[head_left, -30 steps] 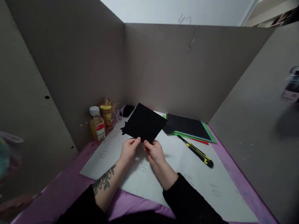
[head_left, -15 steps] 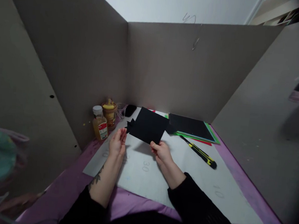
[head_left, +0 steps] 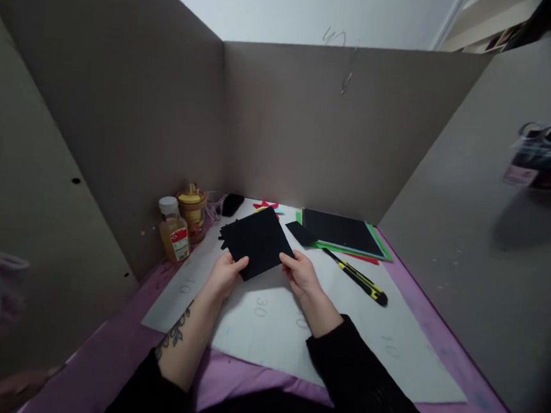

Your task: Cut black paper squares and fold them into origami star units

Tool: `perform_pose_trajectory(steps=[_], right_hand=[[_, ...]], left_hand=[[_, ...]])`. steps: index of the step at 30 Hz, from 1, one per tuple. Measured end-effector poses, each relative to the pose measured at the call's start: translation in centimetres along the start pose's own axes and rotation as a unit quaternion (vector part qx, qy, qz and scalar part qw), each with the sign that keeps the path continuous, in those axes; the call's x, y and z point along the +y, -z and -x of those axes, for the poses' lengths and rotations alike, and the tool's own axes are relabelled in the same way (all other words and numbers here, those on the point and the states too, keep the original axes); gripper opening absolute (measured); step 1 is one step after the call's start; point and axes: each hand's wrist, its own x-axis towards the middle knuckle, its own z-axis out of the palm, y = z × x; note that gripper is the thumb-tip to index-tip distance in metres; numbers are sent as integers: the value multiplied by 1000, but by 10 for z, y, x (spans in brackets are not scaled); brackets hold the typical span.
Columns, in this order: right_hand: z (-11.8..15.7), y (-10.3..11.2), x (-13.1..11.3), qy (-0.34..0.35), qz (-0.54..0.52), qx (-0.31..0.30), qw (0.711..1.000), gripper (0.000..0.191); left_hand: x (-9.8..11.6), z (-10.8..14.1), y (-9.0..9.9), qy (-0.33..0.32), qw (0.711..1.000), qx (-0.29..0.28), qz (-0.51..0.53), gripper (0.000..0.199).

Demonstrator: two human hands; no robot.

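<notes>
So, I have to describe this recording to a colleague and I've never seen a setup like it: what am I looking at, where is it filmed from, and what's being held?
There is no machine here, just a person's two bare hands. One camera, worn on the person's head, looks forward and down. The left hand and right hand pinch a black sheet by its near side; jagged black bits show at its left. Below is a large white sheet with handwritten numbers, on a purple surface. To the right lie a black-and-yellow cutter and, behind it, a stack of coloured sheets with black on top. At the far left stand a white-capped bottle and a brown jar.
</notes>
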Motion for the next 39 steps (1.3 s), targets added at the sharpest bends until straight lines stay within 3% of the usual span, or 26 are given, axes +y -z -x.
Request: perform_pose_trajectory(steps=[2,5,8,16,20,23,25,27,30,33,36,39], right_hand=[[6,-13,7,6,-33,-12,999,32],[14,-32,23,-15,-1,-55,998,32],[14,-35,30,-34,4,-25,999,35],[-9,3,6,14,-79,57,995,39],[-19,24,-11,98,-18,103,990,30],[-17,31,-18,172,60,20,983,46],[-13,28,-14,152,60,-53,985,65],[-10,23,-5,111,49,-91,988,67],[-10,18,10,106,68,-74,989,58],[-13,18,16,127,106,-43,985,47],[-14,21,15,138,114,-47,983,41],[-12,23,14,99,107,-70,987,41]], left_hand=[[-4,-1,-5,-27,999,18,16,49],[-11,-1,-7,-44,999,19,11,45],[-18,-3,-4,-48,998,27,-18,43],[-26,-9,4,-45,996,63,-53,46],[-24,-11,10,-90,986,68,-124,35],[-19,-12,12,-136,969,55,-200,24],[-16,-12,10,-146,966,20,-214,24],[-14,-11,7,-143,969,-3,-202,30],[-15,-11,2,-130,972,-3,-193,45],[-17,-13,1,-142,966,7,-214,46],[-17,-14,2,-158,961,-6,-228,44],[-19,-15,5,-144,964,-17,-223,50]])
